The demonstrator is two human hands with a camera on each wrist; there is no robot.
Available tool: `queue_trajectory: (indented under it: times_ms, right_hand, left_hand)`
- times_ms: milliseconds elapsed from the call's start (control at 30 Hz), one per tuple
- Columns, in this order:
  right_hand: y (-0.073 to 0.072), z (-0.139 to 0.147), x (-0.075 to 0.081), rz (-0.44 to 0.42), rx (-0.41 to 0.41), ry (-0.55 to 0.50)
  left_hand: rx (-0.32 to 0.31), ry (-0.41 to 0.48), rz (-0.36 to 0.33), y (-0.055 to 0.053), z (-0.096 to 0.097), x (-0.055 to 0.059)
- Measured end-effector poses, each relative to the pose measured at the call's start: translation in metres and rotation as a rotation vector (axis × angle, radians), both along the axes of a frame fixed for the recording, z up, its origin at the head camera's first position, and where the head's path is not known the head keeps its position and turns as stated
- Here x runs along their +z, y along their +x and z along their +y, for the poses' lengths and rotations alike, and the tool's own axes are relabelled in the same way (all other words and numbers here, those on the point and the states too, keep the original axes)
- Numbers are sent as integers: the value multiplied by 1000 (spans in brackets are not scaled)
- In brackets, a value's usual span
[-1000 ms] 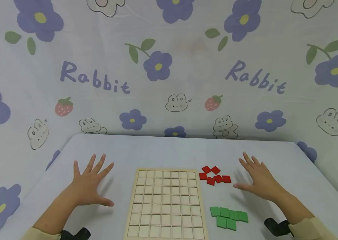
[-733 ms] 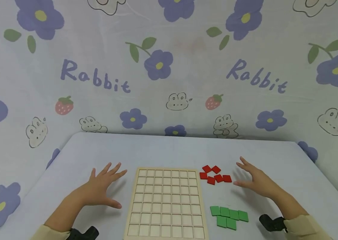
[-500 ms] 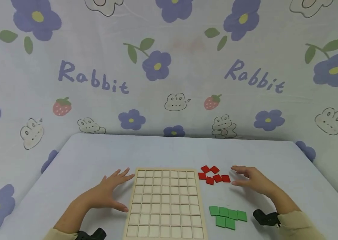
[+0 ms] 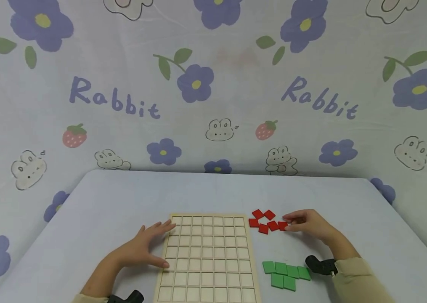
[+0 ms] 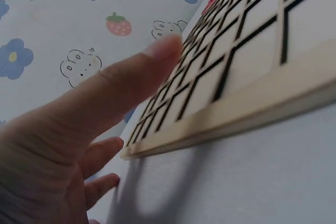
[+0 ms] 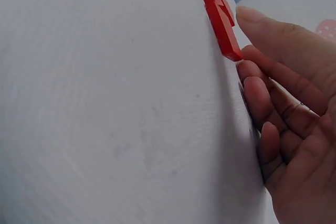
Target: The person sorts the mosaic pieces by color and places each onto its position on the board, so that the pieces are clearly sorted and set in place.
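A pale wooden grid board [image 4: 168,248] lies on the table, its square cells bare. My left hand [image 4: 137,250] is at its left edge, thumb and fingers spread; in the left wrist view the thumb [image 5: 131,82] reaches over the rim. Whether it touches the board I cannot tell. Right of the board's far end lie several small red square tiles [image 4: 263,229]. My right hand [image 4: 313,225] is at the rightmost red tile [image 4: 282,226]. In the right wrist view, thumb and forefinger stand around that tile's end [image 6: 227,38], with a gap below the thumb; other fingers are curled.
Several green square tiles [image 4: 280,268] lie in two rows on the right, nearer than the red ones. The white table [image 4: 122,198] ends at a cloth backdrop [image 4: 236,54] printed with flowers and rabbits. A black device [image 4: 321,266] sits on the right wrist.
Both hands have come inward and lower: the left from the open table to the board's left edge, the right to the rightmost red tile, its fingers drawing closer together.
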State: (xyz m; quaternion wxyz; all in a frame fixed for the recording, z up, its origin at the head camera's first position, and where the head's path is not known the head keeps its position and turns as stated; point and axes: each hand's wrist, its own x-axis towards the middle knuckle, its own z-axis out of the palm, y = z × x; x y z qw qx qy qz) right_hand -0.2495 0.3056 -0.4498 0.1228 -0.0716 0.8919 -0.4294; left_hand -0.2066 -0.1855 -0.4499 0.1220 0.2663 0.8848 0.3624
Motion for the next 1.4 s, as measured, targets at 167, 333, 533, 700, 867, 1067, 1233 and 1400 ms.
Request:
queue_trajectory:
  times_ms: [167, 333, 533, 700, 867, 1067, 1233, 1400]
  right_hand:
    - [-2, -2, -3, 6, -16, -13]
    - [-1, -4, -5, 9, -31, -12]
    - [0, -7, -7, 52, -17, -6]
    - [-1, -7, -9, 71, -10, -10]
    - [-2, -5, -8, 71, 5, -8]
    - [-3, -3, -5, 68, 22, -15]
    - [-3, -2, -3, 61, 24, -29]
    - [-2, -2, -3, 61, 17, -23]
  left_hand:
    - [1, 19, 42, -1, 0, -11]
    - [-4, 6, 73, -1, 0, -15]
    - [-26, -11, 139, -2, -2, -17]
    - [-16, -7, 213, -4, -4, -22]
    - [10, 4, 235, -5, -2, -26]
    - [26, -16, 262, -9, 1, -29]
    - [24, -25, 257, -11, 3, -29]
    - [16, -32, 241, -12, 5, -27]
